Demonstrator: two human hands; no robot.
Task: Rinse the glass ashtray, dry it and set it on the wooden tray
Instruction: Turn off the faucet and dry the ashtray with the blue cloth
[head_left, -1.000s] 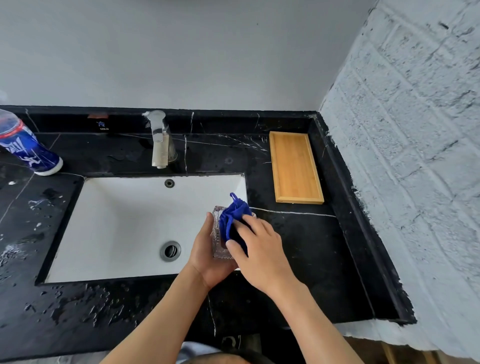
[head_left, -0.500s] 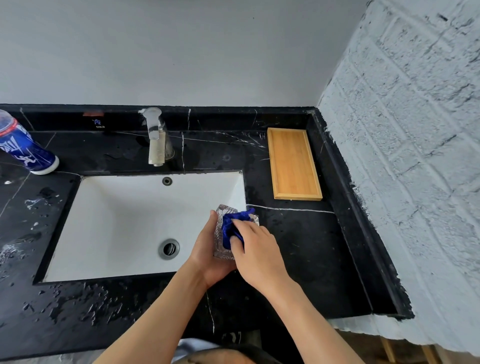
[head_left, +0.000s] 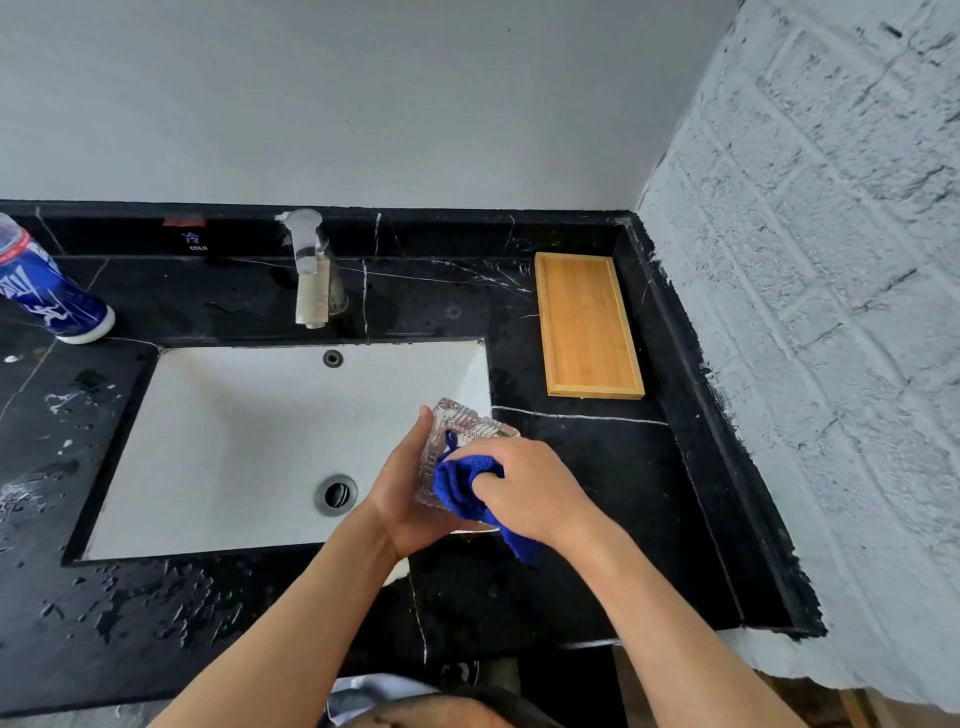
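My left hand (head_left: 402, 499) holds the square cut-glass ashtray (head_left: 457, 423) tilted on edge over the right front corner of the white sink (head_left: 234, 441). Pressed into the ashtray's hollow is a bunched blue cloth (head_left: 462, 488), gripped by my right hand (head_left: 524, 486); a loose end of the cloth hangs below that hand. The wooden tray (head_left: 587, 325) lies bare on the black counter at the back right, well apart from the ashtray.
A metal tap (head_left: 311, 275) stands behind the sink, with no water running. A blue and white bottle (head_left: 47, 291) leans at the far left. The black marble counter (head_left: 597, 493) is wet and spattered on the left and front. A white brick wall (head_left: 831, 312) bounds the right side.
The blue cloth went from sticking up above the ashtray to being pushed lower into it, its tail now hanging under my right hand. Both hands stayed over the sink's right corner.
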